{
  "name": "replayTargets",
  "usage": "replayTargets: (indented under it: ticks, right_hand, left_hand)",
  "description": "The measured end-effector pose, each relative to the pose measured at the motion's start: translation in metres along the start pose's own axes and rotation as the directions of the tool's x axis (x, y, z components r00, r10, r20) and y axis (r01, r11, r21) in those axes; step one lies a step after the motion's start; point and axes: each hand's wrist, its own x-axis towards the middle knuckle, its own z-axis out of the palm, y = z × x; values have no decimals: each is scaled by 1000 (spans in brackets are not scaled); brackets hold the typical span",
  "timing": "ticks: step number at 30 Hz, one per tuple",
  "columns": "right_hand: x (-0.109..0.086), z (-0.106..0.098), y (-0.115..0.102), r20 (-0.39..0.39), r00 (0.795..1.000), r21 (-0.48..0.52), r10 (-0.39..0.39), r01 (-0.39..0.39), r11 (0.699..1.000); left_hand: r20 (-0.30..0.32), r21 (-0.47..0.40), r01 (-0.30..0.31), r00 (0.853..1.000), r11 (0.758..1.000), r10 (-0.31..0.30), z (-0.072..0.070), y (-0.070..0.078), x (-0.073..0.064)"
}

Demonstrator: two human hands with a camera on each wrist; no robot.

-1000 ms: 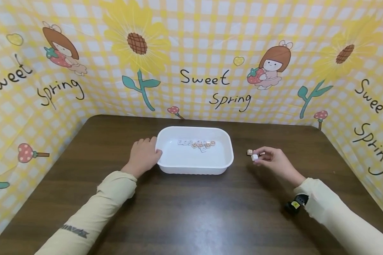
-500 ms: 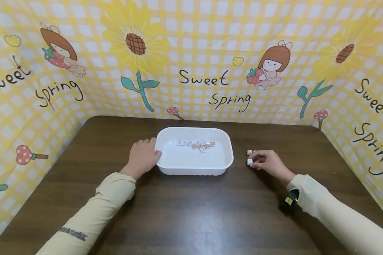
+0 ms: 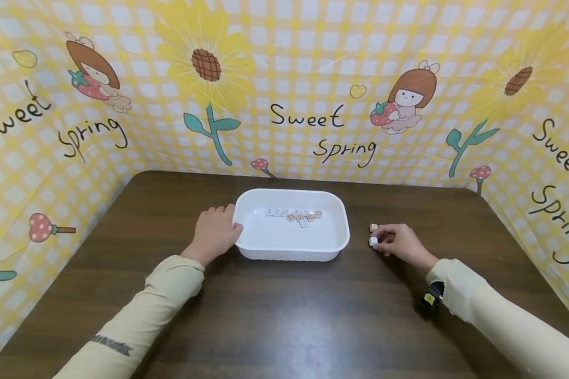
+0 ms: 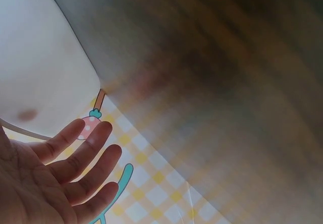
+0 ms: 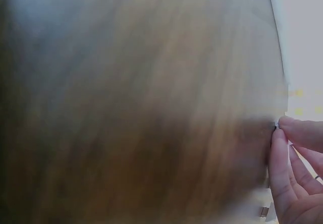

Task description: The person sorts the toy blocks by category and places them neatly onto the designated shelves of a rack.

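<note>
My left hand (image 3: 214, 234) holds the left end of a white plastic tub (image 3: 294, 254), thumb over the rim. In the left wrist view, its other fingers stretch out, slightly bent, beside the tub wall. On the tub floor lie several small white cubes (image 3: 277, 212) and tan cubes (image 3: 318, 214) with dark marks on top. To the right of the tub, my right hand (image 3: 404, 245) pinches a small white cube (image 3: 373, 241) between thumb and fingers, low over the table. Just behind it sits a tan cube (image 3: 373, 227); my fingers partly cover another small cube there.
The dark brown wooden table (image 3: 284, 321) reaches back to a yellow checked cloth (image 3: 303, 68) with printed flowers and lettering. This cloth also stands along the left and right sides. A black strap (image 3: 431, 295) with a small device circles the right wrist.
My right hand has moved left and toward me with the white cube, then stays nearly still over the last half second. The left hand keeps its place at the tub.
</note>
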Motion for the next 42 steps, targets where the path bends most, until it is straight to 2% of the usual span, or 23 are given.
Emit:
replayTargets:
  ticks: [4, 14, 19, 24, 28, 35, 39, 42]
  right_hand:
    - [-1, 0, 0, 6, 1000, 4, 10, -10, 1000]
    - [-5, -4, 2, 15, 1000, 29, -7, 6, 1000]
    - [-9, -15, -1, -3, 997, 2, -72, 72, 997]
    - [-4, -29, -21, -47, 986, -43, -159, 157, 987]
    - [15, -33, -52, -52, 985, 12, -163, 164, 986]
    - [75, -15, -113, -19, 988, 103, -151, 152, 983]
    - [102, 5, -137, 54, 988, 134, -143, 135, 982]
    - [111, 18, -150, 164, 985, 51, -60, 53, 997]
  left_hand:
    - [11, -3, 7, 1000, 1000, -7, 1, 0, 0]
    - [-10, 7, -2, 1000, 1000, 2, 1, 0, -1]
    - [-18, 8, -5, 1000, 1000, 5, 2, 0, -1]
    - [-26, 9, -12, 1000, 1000, 12, 2, -1, 0]
    - [-27, 13, -12, 1000, 1000, 13, 2, -3, -1]
    - [-25, 9, 4, 1000, 1000, -3, 0, -7, -3]
    - [-28, 12, 7, 1000, 1000, -6, 1, -5, -4]
    - [-27, 13, 7, 1000, 1000, -7, 2, -3, -3]
